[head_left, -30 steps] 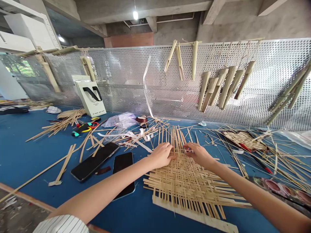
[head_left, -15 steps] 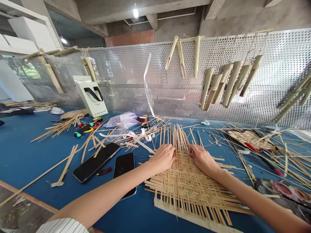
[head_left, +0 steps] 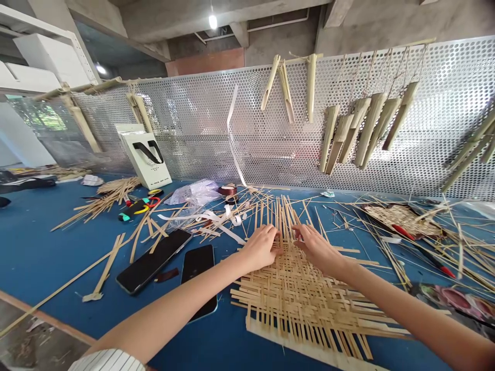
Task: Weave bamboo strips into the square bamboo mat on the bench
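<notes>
A flat woven bamboo mat (head_left: 305,293) lies on the blue table, its loose upright strips (head_left: 285,214) fanning out at the far end. At the left of its far edge, my left hand (head_left: 263,246) is closed, with fingers curled down and thumb tucked in at the bamboo strips. Opposite it, my right hand (head_left: 315,248) bends its fingers onto the same edge, thumb and forefinger at the strips. A narrow gap separates the two hands. The fingertips partly hide what they pinch. A wider pale strip (head_left: 294,342) runs along the mat's near end.
Left of the mat lie two dark phones (head_left: 154,260), white ribbon (head_left: 216,222) and scissors (head_left: 139,206). A white box (head_left: 149,159) stands behind. On the right are a red-tipped tool (head_left: 425,250) and scattered strips. A perforated metal screen (head_left: 197,118) closes off the back.
Both hands stay at the mat's far edge. My right hand has shifted slightly left and up, closer to my left hand. The view has tilted a little.
</notes>
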`<state>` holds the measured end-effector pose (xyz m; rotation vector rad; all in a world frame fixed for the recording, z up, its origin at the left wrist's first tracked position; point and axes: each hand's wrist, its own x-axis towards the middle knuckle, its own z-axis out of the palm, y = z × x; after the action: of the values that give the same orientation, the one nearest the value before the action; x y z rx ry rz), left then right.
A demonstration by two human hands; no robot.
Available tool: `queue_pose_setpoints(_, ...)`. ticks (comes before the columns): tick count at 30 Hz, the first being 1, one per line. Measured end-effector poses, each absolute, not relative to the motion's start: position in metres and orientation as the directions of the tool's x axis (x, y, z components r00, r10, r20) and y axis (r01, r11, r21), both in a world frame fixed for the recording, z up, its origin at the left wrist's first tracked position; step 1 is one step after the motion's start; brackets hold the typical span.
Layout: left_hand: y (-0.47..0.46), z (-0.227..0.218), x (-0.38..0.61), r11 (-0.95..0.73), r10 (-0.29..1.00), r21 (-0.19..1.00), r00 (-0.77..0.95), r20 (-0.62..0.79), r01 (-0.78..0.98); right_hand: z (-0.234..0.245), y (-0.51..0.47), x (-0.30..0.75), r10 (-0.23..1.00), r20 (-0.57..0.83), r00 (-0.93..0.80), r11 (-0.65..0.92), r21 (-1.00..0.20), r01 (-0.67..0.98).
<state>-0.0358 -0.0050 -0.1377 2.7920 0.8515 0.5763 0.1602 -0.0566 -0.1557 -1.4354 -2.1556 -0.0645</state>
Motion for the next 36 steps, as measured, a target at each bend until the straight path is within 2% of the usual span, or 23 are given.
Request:
queue_pose_setpoints(3, 0.0, -0.133, -0.035, -0.823, 0.558, 0.286, 0.792, 0.248, 0.49, -0.155, -0.053, 0.149, 0.867, 0.426, -0.258, 0.397, -0.277, 0.875)
queue_pose_setpoints(8, 0.003, -0.128, -0.035, -0.772, 0.609, 0.346, 0.777, 0.16, 0.533, -0.163, -0.049, 0.141, 0.872, 0.446, -0.203, 0.364, -0.312, 0.878)
queue_pose_setpoints(23, 0.001, -0.135, -0.033, -0.786, 0.602, 0.321, 0.773, 0.199, 0.529, -0.162, -0.049, 0.147, 0.864, 0.461, -0.204, 0.409, -0.403, 0.819)
queue_pose_setpoints(30, 0.001, -0.136, -0.033, -0.772, 0.613, 0.356, 0.765, 0.197, 0.527, -0.163, -0.05, 0.145, 0.86, 0.465, -0.208, 0.409, -0.386, 0.827)
queue_pose_setpoints(36, 0.003, -0.134, -0.034, -0.743, 0.63, 0.422, 0.756, 0.177, 0.52, -0.166, -0.052, 0.142, 0.86, 0.495, -0.122, 0.304, -0.306, 0.902)
